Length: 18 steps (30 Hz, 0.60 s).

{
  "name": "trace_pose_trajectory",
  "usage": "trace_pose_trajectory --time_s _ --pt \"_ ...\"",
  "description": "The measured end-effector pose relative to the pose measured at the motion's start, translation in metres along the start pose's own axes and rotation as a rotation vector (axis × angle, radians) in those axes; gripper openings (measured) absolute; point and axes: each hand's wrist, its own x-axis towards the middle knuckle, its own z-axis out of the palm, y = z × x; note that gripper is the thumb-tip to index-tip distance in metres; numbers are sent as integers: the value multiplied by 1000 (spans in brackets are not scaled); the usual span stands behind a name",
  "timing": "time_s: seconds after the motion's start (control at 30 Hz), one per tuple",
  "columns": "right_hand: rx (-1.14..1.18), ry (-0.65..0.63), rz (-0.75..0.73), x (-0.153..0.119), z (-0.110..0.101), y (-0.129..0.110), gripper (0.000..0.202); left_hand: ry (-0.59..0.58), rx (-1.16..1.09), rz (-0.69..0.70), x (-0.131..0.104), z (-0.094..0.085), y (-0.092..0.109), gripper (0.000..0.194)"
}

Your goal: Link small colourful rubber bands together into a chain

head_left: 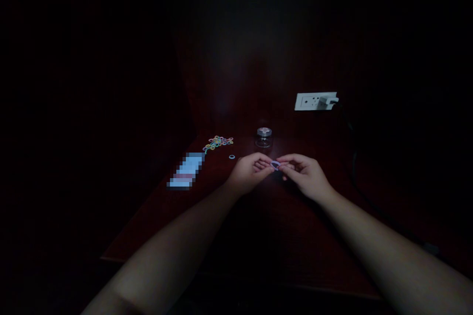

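Between my two hands is a small purple hair tie (275, 164), held as an open loop above the dark red table (236, 236). My left hand (251, 170) pinches its left side between thumb and fingers. From the other side, my right hand (305, 172) pinches its right edge. A single light blue hair tie (232, 157) lies on the table to the left of my left hand. Farther back sits a loose pile of multicoloured hair ties (218, 142). Just beyond my hands stands a small clear jar (263, 139) with its lid on.
A blurred-out, bright flat rectangle (186, 171) lies near the table's left edge. On the back wall is a white power socket (308, 102) with a plug (328, 101) in it. A dark cable (354, 172) runs down on the right. The surroundings are very dark.
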Motion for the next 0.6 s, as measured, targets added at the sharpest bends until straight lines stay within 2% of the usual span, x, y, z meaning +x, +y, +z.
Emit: trace_pose_trajectory --time_s 0.23,0.47,0.6 --pt "28 -13 6 0 0 2 31 -23 -35 39 -3 1 5 33" --pt "67 -13 8 1 0 2 28 9 -2 103 -2 -2 8 22" --pt "75 -22 9 1 0 2 28 -11 1 112 -4 -1 9 28"
